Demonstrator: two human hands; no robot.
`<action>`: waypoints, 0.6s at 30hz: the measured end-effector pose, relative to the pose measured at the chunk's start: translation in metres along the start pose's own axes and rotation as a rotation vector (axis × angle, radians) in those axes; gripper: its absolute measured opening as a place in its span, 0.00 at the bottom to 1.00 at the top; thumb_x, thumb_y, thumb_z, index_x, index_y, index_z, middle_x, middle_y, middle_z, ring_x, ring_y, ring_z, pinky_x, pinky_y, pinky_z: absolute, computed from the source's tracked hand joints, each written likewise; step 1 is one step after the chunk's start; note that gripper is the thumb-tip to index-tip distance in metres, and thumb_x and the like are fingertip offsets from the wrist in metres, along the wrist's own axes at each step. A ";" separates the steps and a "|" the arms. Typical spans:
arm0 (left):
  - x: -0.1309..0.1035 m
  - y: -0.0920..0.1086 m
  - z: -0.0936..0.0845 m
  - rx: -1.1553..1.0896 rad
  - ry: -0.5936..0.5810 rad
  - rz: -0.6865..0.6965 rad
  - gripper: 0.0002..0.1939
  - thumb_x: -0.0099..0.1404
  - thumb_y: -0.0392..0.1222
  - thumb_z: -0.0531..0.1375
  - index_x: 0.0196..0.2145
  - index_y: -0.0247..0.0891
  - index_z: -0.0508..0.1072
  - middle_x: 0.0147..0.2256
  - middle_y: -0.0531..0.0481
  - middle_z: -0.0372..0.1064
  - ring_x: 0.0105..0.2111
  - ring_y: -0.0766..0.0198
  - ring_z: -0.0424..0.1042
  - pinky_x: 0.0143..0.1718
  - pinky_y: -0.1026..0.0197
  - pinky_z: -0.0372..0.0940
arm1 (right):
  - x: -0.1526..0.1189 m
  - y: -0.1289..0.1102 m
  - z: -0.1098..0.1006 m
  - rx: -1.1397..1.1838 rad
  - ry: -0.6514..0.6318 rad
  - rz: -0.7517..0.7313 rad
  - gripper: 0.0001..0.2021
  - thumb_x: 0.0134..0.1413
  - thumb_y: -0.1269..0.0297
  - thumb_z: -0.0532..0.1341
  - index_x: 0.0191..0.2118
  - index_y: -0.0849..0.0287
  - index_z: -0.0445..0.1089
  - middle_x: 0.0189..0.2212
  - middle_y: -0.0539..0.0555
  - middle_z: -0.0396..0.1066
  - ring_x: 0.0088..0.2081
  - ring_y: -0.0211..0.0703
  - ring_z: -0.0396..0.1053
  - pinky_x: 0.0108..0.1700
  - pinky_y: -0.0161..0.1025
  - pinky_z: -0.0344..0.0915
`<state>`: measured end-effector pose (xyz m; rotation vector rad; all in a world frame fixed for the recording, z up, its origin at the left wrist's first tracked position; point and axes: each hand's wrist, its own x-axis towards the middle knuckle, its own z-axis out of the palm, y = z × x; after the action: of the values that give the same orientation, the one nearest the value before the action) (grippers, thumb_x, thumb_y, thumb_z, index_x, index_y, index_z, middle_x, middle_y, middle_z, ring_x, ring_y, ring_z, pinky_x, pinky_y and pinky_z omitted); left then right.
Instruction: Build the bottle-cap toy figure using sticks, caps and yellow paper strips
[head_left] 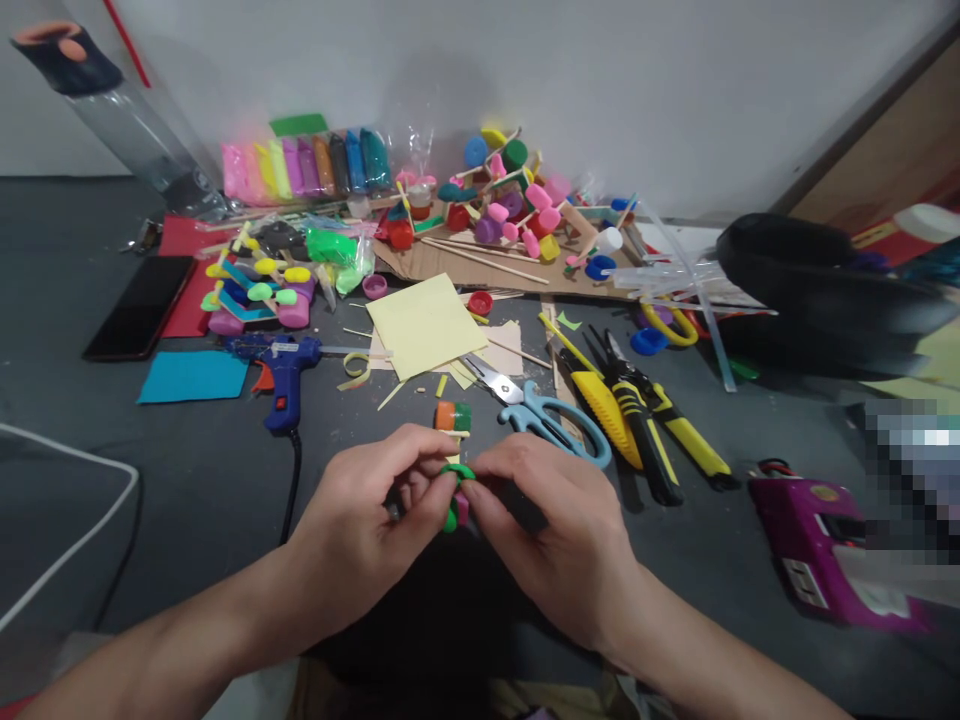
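Observation:
A small bright-green piece [456, 471], soft-looking like modelling clay, is pinched at the fingertips of my left hand [364, 505] and my right hand [566, 505]. Both hands are closed in a pinch, and the fingers hide part of it. Just below, a pink bit [463, 510] shows between the hands; whether it is joined to the green cannot be told. Right beyond my fingertips lies an orange-and-green block [453, 416] with a pale stick across its near side. Light-blue-handled scissors [551, 420] rest beyond my right hand.
A blue glue gun [289, 375] with a cord lies left, near a phone [139, 305]. Yellow paper [427, 325] sits mid-table. Yellow-black pliers [637, 420] and a yellow cutter [600, 400] lie right, a purple device [817, 545] beyond. Colourful caps and sticks crowd the cardboard [420, 268] behind.

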<state>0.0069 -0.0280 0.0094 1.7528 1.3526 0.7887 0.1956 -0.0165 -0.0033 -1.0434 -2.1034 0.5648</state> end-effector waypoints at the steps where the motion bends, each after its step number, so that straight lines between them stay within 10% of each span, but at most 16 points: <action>1: 0.000 0.001 0.000 -0.039 -0.012 -0.031 0.06 0.70 0.38 0.59 0.43 0.39 0.73 0.30 0.53 0.76 0.27 0.67 0.75 0.29 0.67 0.68 | 0.000 0.000 0.000 0.015 0.009 0.011 0.04 0.65 0.70 0.60 0.37 0.58 0.70 0.28 0.51 0.73 0.31 0.38 0.71 0.33 0.35 0.65; 18: -0.002 0.000 -0.002 -0.258 -0.092 -0.149 0.05 0.70 0.40 0.60 0.43 0.41 0.71 0.32 0.54 0.74 0.30 0.67 0.73 0.29 0.67 0.68 | 0.002 -0.002 -0.003 0.125 0.030 0.073 0.03 0.63 0.71 0.62 0.38 0.56 0.71 0.29 0.48 0.73 0.29 0.36 0.72 0.33 0.34 0.68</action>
<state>0.0053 -0.0294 0.0104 1.4534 1.2443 0.7542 0.1962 -0.0160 0.0004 -1.0543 -1.9835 0.7022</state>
